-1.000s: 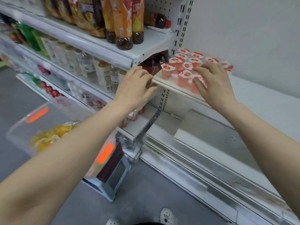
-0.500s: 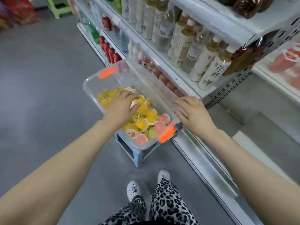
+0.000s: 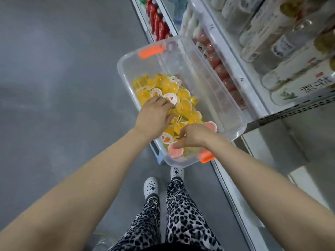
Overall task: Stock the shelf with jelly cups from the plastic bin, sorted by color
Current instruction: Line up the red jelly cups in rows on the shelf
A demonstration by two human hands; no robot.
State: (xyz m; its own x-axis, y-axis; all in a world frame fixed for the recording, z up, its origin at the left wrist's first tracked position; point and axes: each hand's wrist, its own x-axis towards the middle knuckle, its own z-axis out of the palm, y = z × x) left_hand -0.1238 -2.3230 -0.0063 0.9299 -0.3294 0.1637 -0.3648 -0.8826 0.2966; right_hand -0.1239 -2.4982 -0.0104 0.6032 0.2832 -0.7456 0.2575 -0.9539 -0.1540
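Both hands are down in the clear plastic bin (image 3: 228,98), which stands beside the shelf (image 3: 237,69). The left hand (image 3: 154,113) lies curled over the yellow jelly cups (image 3: 183,105). The right hand (image 3: 194,135) touches a pink cup (image 3: 175,151) at the near end. Whether either hand grips a cup, I cannot tell.

One view only, worn on the person's head: a wide-angle lens tipped steeply down and slightly forward. Both forearms run in from the bottom corners and meet mid-frame at the bin (image 3: 208,78), which is near, with the left hand (image 3: 154,113) and right hand (image 3: 196,134) inside it. Almost straight under the lens are the legs (image 3: 183,214) and shoes (image 3: 151,186) on the floor (image 3: 54,87). The shelf (image 3: 233,64) runs close up the right side, blurred and stretched toward the frame's top corner.
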